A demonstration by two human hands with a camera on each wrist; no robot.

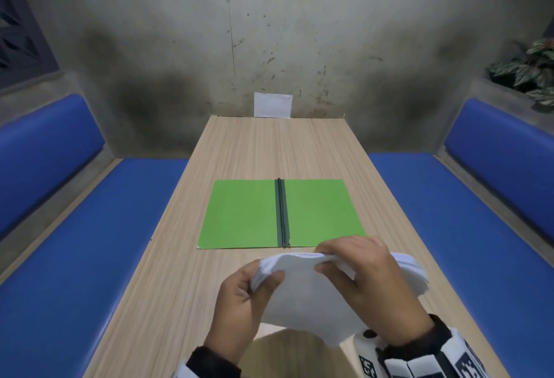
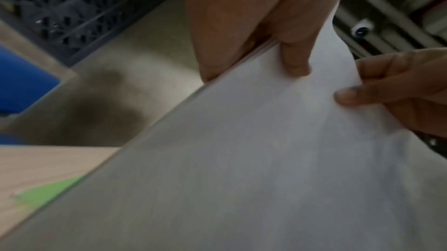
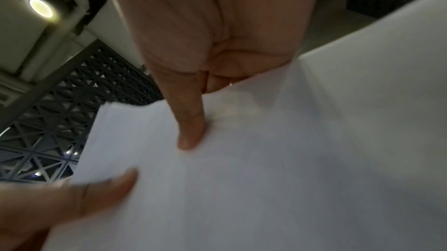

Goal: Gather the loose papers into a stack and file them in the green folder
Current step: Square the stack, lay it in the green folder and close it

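Observation:
A stack of white papers (image 1: 302, 293) is held up above the near end of the table, tilted and bowed. My left hand (image 1: 239, 296) grips its left edge, thumb on the top sheet. My right hand (image 1: 365, 275) grips the far right edge, thumb on top and fingers curled over. In the left wrist view the stack of papers (image 2: 266, 159) fills the frame under my left hand (image 2: 278, 44). In the right wrist view my right hand (image 3: 193, 102) presses its thumb on the stack of papers (image 3: 290, 159). The green folder (image 1: 248, 212) lies open and flat just beyond my hands.
The wooden table (image 1: 269, 149) runs away to a stained concrete wall. A white sheet (image 1: 272, 104) leans against the wall at the far end. Blue benches (image 1: 75, 242) flank both sides. A potted plant (image 1: 530, 68) stands at the far right.

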